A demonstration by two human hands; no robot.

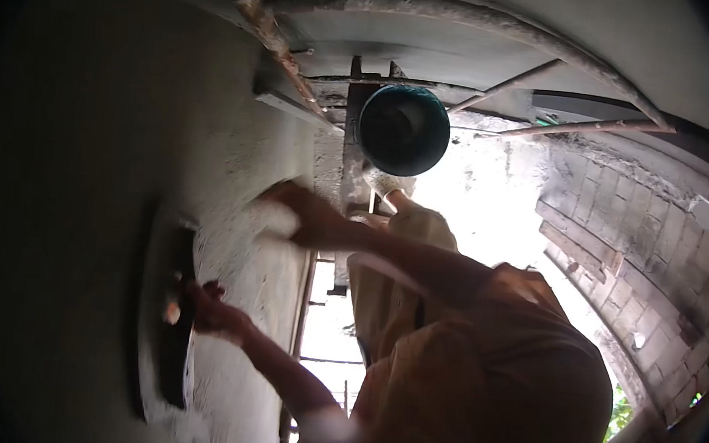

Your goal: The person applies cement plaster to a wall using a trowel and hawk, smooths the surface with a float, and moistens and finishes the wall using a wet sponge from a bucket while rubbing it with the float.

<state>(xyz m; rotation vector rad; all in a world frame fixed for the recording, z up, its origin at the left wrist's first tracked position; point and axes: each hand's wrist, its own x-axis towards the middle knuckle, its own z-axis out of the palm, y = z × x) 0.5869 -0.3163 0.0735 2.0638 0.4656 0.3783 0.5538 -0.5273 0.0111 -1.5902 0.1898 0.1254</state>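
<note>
My left hand (219, 318) reaches to the wall on the left, its fingers closed at the middle of a long plastering float (179, 350). The float stands lengthwise, lying against or very close to the grey plastered wall (254, 255). Farther up, my right hand (309, 213) is stretched across in front of my body, near the same wall. Motion smears its fingers, so whether it holds anything is unclear. A dark round bucket (403, 131) stands beyond my feet, with some material inside that is hard to make out.
Rough poles (440, 11) of a scaffold frame curve overhead in the view, with a slanting pole (281, 46) beside the wall. A narrow plank (353, 158) runs under the bucket. To the right, a block wall (638, 213) and boards (580, 241) show beyond bright, washed-out ground.
</note>
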